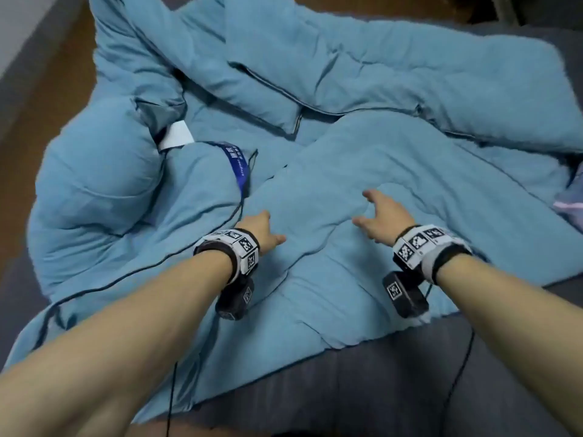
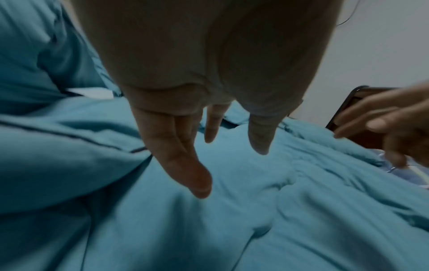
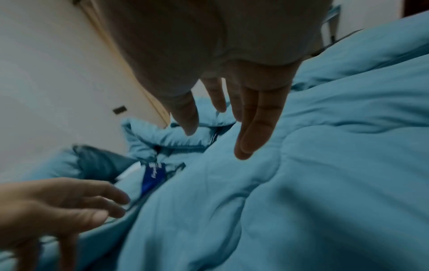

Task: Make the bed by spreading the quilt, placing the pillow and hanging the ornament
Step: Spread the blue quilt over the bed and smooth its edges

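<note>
Blue quilt (image 1: pixel 362 171) lay bunched across the bed (image 1: pixel 362 383) in my head view, folded over itself and piled high at the far left, its dark-piped edge winding through the folds. My left hand (image 1: pixel 262 231) and right hand (image 1: pixel 383 217) both reached over the middle fold, fingers spread and gripping nothing; whether the left fingertips were already on the cloth I could not tell. A pale pink something showed at the right edge, too cropped to name; I saw no pillow or ornament for certain.

From the left wrist, the left hand (image 2: pixel 209 91) hung above the quilt (image 2: pixel 162 220) with fingers (image 2: pixel 197 179) straight and apart, clear of the fabric.

From the right wrist, the right hand (image 3: pixel 232 82) hovered likewise, fingers (image 3: pixel 250 135) loosely parted over a fold; a blue label (image 3: pixel 153 176) sat nearby, the picture soft with blur.

I judged the risk was grabbing only the top layer: pulling that would drag the heap sideways off the bed, since the layers lay tangled.
</note>
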### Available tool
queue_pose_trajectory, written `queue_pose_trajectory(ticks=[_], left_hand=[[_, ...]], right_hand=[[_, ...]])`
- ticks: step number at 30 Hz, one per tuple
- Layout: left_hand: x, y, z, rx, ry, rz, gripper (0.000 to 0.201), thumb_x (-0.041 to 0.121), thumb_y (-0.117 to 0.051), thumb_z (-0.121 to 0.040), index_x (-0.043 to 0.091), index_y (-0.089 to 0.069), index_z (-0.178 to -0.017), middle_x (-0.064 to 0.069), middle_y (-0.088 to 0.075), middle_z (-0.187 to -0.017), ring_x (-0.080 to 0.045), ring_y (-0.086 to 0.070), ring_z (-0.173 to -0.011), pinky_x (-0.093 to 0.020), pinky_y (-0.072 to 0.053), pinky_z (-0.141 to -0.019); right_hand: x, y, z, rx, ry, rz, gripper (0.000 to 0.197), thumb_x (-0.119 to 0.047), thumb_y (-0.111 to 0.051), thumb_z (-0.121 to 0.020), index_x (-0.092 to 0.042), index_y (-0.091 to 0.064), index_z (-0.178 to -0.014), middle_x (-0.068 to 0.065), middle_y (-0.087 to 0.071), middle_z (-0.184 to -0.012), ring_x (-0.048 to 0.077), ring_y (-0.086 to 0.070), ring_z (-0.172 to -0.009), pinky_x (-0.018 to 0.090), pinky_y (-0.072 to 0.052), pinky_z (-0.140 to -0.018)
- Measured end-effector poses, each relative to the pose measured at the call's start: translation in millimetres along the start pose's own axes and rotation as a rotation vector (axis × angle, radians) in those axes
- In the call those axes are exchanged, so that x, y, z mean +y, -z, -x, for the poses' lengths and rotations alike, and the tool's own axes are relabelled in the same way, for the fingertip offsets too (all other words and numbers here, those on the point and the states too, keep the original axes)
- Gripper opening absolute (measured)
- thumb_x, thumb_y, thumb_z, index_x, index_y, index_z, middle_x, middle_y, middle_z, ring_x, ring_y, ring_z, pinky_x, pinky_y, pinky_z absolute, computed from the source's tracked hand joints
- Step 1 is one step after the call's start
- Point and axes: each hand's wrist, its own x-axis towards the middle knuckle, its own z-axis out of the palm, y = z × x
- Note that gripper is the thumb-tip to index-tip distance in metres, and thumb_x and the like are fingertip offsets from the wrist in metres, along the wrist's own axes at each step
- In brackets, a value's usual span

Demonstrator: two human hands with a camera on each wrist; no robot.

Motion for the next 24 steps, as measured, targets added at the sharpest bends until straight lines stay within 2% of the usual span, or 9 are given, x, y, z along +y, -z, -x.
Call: queue_pose_trajectory(ticks=[2,4,8,10,14,16,18,21,24], left_hand=[[-11,-10,-26,0.023,0.033,-0.017,0.073,0.045,-0.069,-0.082,0.008,-0.039,-0.137,-0.020,-0.052,-0.135,-0.039,-0.055,-0.122,-0.044,-0.047,-0.102],[-24,-21,-49,0.044,0.091,0.011,0.082,0.047,-0.073,-0.078,0.007,-0.035,-0.139,-0.022,-0.042,-0.143,-0.039,-0.047,-0.129,-0.043,-0.040,-0.108],[-38,-32,-87,0.093,0.155,0.118,0.102,0.046,-0.078,-0.072,0.011,-0.020,-0.148,-0.017,-0.028,-0.152,-0.035,-0.041,-0.135,-0.042,-0.036,-0.109],[-42,-33,-103,0.140,0.172,0.210,0.107,0.045,-0.080,-0.070,0.013,-0.016,-0.149,-0.014,-0.030,-0.153,-0.033,-0.042,-0.135,-0.041,-0.036,-0.109],[-38,-40,-117,0.010,0.178,0.327,0.091,0.039,-0.085,-0.067,0.012,-0.036,-0.139,-0.007,-0.054,-0.137,-0.029,-0.054,-0.123,-0.035,-0.043,-0.105],[-26,-51,-105,-0.094,0.085,0.352,0.074,0.031,-0.085,-0.068,0.016,-0.051,-0.132,-0.004,-0.064,-0.126,-0.027,-0.062,-0.114,-0.033,-0.049,-0.098],[-11,-63,-82,-0.168,-0.022,0.282,0.059,0.024,-0.082,-0.071,0.020,-0.059,-0.125,-0.007,-0.070,-0.118,-0.029,-0.066,-0.108,-0.035,-0.052,-0.093],[10,-73,-38,-0.216,-0.167,0.072,0.049,0.022,-0.073,-0.079,0.015,-0.059,-0.125,-0.011,-0.067,-0.122,-0.031,-0.063,-0.111,-0.034,-0.051,-0.093],[27,-75,10,-0.226,-0.309,-0.186,0.041,0.030,-0.063,-0.087,0.015,-0.058,-0.125,-0.012,-0.064,-0.126,-0.033,-0.059,-0.116,-0.034,-0.047,-0.094]], right_hand=[[-18,-15,-40,-0.025,0.036,0.126,0.074,-0.029,-0.069,-0.085,-0.011,-0.033,-0.147,0.014,-0.042,-0.149,0.033,-0.051,-0.129,0.039,-0.038,-0.109],[-34,-27,-79,-0.052,0.076,0.217,0.080,-0.027,-0.069,-0.085,-0.011,-0.026,-0.150,0.014,-0.035,-0.153,0.032,-0.042,-0.136,0.039,-0.033,-0.111],[-49,-51,-142,-0.123,0.166,0.397,0.080,-0.016,-0.065,-0.083,-0.013,-0.022,-0.150,0.009,-0.029,-0.155,0.037,-0.048,-0.130,0.043,-0.041,-0.107],[-57,-59,-161,-0.144,0.218,0.456,0.080,-0.014,-0.061,-0.083,-0.014,-0.020,-0.151,0.005,-0.026,-0.158,0.037,-0.050,-0.129,0.042,-0.042,-0.105],[-54,-72,-170,-0.222,0.239,0.511,0.079,-0.014,-0.059,-0.079,-0.013,-0.022,-0.149,0.008,-0.037,-0.151,0.038,-0.054,-0.124,0.044,-0.046,-0.103],[-48,-71,-165,-0.206,0.252,0.504,0.077,-0.012,-0.058,-0.078,-0.014,-0.023,-0.147,0.008,-0.036,-0.150,0.041,-0.057,-0.118,0.047,-0.049,-0.098],[-44,-62,-154,-0.196,0.293,0.551,0.083,-0.013,-0.060,-0.077,-0.018,-0.019,-0.149,0.006,-0.025,-0.156,0.043,-0.060,-0.112,0.047,-0.051,-0.092],[-45,-34,-130,-0.225,0.378,0.832,0.097,-0.016,-0.064,-0.079,-0.032,-0.003,-0.154,0.000,0.008,-0.164,0.039,-0.064,-0.104,0.039,-0.048,-0.073],[-37,-10,-96,-0.293,0.454,1.096,0.086,-0.020,-0.061,-0.084,-0.044,-0.011,-0.150,-0.001,0.019,-0.163,0.034,-0.064,-0.105,0.034,-0.044,-0.067]])
